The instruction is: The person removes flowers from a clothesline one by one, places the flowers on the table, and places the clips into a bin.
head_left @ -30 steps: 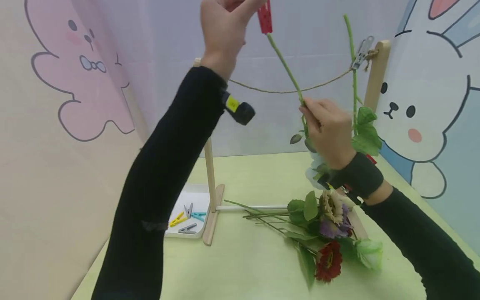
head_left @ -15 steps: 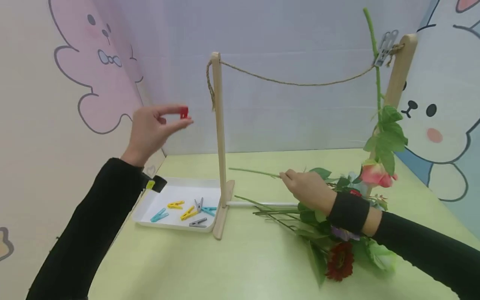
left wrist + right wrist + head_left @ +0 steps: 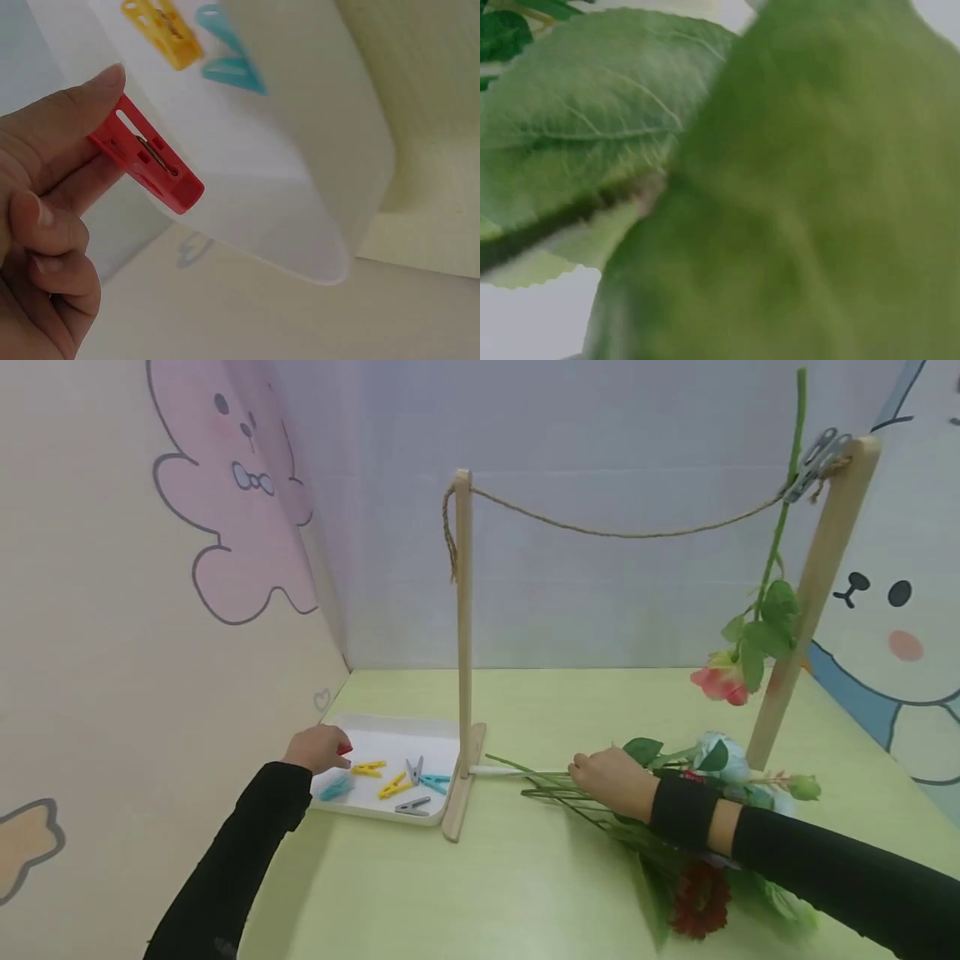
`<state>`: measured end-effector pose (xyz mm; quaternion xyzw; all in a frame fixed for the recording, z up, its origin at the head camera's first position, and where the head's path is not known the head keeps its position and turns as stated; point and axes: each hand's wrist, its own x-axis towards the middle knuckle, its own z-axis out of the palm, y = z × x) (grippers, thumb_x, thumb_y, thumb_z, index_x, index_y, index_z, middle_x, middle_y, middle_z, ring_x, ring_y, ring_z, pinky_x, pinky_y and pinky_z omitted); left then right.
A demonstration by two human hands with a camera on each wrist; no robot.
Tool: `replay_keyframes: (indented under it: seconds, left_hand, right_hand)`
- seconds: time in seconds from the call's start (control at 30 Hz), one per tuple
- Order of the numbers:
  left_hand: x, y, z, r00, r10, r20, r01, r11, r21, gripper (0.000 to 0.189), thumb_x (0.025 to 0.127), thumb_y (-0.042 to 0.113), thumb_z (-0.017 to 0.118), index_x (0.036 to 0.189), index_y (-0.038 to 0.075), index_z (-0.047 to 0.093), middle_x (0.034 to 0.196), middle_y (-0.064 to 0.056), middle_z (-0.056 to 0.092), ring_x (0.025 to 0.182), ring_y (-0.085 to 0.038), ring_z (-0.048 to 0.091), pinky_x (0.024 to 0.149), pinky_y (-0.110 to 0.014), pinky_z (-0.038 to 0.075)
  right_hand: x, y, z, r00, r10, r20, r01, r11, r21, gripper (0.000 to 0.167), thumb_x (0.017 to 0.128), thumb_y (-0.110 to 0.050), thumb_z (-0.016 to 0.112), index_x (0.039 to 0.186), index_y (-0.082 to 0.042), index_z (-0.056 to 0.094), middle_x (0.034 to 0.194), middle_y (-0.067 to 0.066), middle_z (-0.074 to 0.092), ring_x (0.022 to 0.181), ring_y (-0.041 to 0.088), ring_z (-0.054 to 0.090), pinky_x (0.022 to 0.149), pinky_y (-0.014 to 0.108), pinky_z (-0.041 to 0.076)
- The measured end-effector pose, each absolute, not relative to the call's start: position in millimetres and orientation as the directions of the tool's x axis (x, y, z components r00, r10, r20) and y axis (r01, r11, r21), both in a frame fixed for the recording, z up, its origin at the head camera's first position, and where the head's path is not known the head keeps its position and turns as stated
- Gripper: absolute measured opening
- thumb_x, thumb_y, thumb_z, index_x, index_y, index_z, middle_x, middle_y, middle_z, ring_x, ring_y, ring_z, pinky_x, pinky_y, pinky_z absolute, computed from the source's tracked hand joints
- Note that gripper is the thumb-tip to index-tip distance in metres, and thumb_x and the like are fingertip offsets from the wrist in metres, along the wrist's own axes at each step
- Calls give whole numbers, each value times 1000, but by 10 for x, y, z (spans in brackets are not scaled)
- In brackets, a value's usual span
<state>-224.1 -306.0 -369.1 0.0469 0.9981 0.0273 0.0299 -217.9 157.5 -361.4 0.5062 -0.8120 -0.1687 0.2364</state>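
My left hand (image 3: 318,749) pinches a red clothespin (image 3: 154,157) by its handle end, over the left side of the white tray (image 3: 405,723). Yellow, blue and grey clothespins (image 3: 394,787) lie in that tray. At the pile of flowers on the table, my right hand (image 3: 611,782) has its fingers curled on a green flower stem; the fingertips are partly hidden. A light blue flower (image 3: 722,757) lies beyond that wrist, and a red flower (image 3: 701,900) below it. Green leaves (image 3: 802,187) fill the right wrist view, hiding the hand there.
A wooden stand has a left post (image 3: 464,627) and a right post (image 3: 813,602), with a sagging rope (image 3: 622,534) between them. Near the right post, a silver clip (image 3: 817,464) holds a pink flower (image 3: 723,680) head down. A white rod (image 3: 491,770) runs low from the left post.
My left hand has come down from up high to the tray with the red clothespin. The right hand has lowered the light blue flower from the rope onto the pile.
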Motion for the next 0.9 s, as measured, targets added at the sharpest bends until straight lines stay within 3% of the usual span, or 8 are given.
replay_keyframes:
  seconds: [0.47, 0.73, 0.9]
  left_hand:
    - [-2168, -3295, -4090, -978, -183, -97, -190, 979, 67, 18, 76, 21, 68, 76, 4, 62, 68, -6, 59, 63, -21, 52, 57, -36, 42]
    - [-2147, -3330, -4139, -956, -243, -165, -259, 962, 83, 26, 77, 24, 69, 86, 0, 62, 71, -7, 56, 66, -22, 51, 59, -36, 41]
    - [-2152, -3281, -4093, -963, -226, -148, -241, 966, 92, 31, 77, 24, 69, 94, -2, 64, 76, -8, 59, 69, -22, 53, 63, -38, 44]
  right_hand:
    - [-2219, 1569, -3785, -447, -879, 167, -782, 475, 404, 9, 76, -2, 70, 76, -7, 63, 64, 3, 49, 48, 11, 37, 46, 21, 29]
    - [-2369, 1576, -3825, -393, -907, 148, -824, 419, 380, 9, 77, -2, 68, 75, -8, 62, 63, 2, 49, 49, 11, 38, 46, 22, 30]
    - [-2406, 1596, -3856, -417, -900, 126, -842, 434, 321, 11, 78, -1, 67, 73, -9, 61, 63, 2, 50, 49, 11, 38, 48, 22, 30]
